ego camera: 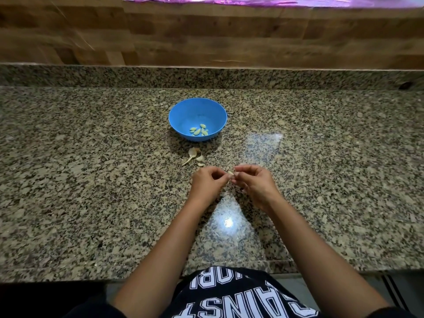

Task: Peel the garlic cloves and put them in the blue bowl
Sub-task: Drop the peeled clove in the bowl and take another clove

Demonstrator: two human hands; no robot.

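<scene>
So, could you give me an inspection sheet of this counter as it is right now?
Surface: speckled granite counter, glossy, with light glare.
Job's things: blue bowl holds several peeled cloves; one garlic clove is between the hands.
Clutter: garlic skins and a stem lie in front of the bowl.
Hands: left hand and right hand both pinch the clove.
Cables: nothing seen.
Surroundings: wooden wall behind the counter; person's dark printed shirt at the near edge.

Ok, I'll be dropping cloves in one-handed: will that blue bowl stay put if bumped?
Probably slides: the blue bowl looks like thin plastic, holds only a few cloves, and sits on a glossy granite counter. Its wide, low shape makes tipping unlikely.
</scene>
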